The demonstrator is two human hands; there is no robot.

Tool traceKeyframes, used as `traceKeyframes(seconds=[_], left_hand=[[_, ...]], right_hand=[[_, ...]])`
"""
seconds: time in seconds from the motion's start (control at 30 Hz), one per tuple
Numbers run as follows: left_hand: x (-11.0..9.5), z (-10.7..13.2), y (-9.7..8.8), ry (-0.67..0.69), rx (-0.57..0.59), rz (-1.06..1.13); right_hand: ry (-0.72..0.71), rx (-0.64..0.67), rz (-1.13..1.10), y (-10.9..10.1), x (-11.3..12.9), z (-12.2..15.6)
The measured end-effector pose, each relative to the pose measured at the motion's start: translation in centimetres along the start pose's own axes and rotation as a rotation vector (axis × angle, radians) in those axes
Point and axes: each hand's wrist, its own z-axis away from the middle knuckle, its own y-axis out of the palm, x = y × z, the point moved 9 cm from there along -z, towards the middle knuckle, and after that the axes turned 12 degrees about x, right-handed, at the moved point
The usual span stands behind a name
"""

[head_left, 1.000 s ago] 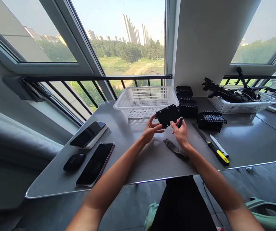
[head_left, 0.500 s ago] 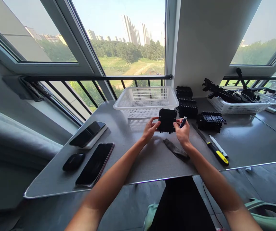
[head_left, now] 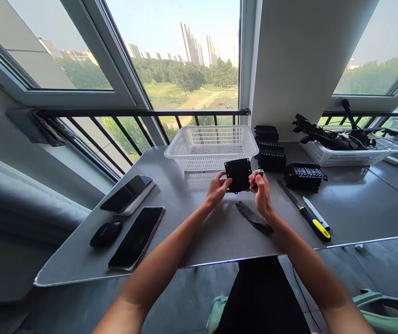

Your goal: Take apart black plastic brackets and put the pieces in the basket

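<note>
Baskets, two white: near basket (head_left: 211, 147) bare inside, far basket (head_left: 350, 150) heaped with black cables; both hands (head_left: 217, 189) (head_left: 262, 191), fingers clamped on one black plate (head_left: 238, 175), above table (head_left: 199, 222).

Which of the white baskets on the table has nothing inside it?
The white basket directly behind the hands, by the window railing. Its mesh floor shows bare, while the other basket to the right is piled with black cables and parts.

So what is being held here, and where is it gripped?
A black square plate, gripped by its side edges between left hand and right hand, which also holds a small dark tool.
</note>
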Motion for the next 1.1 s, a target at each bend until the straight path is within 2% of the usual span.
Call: traceKeyframes(seconds=[0.1,0.2,0.4,0.53,0.7,0.9,1.1], left_hand=[[-0.3,0.1,0.1,0.049,-0.014,-0.069],[-0.5,0.3,0.3,0.098,-0.016,-0.130],[-1.1,0.6,0.8,0.148,-0.005,-0.235],[-1.5,0.9,1.2,0.161,0.019,-0.325],[-1.9,1.2,2.0,0.192,0.054,-0.457],[-2.5,1.6,2.5,0.221,0.063,-0.596],[-2.5,1.5,2.1,0.229,0.038,-0.615]], right_hand=[[0.129,0.150,-0.208,1.9,-1.4,-0.3],[0.241,0.263,-0.281,3.3,-2.5,-0.1],[0.302,0.349,-0.364,4.2,-3.2,0.0],[0.349,0.337,-0.424,4.2,-3.9,0.1],[0.388,0.296,-0.353,3.5,-4.7,0.1],[0.413,0.257,-0.398,3.1,-4.7,0.3],[0.446,0.266,-0.498,3.3,-4.2,0.3]])
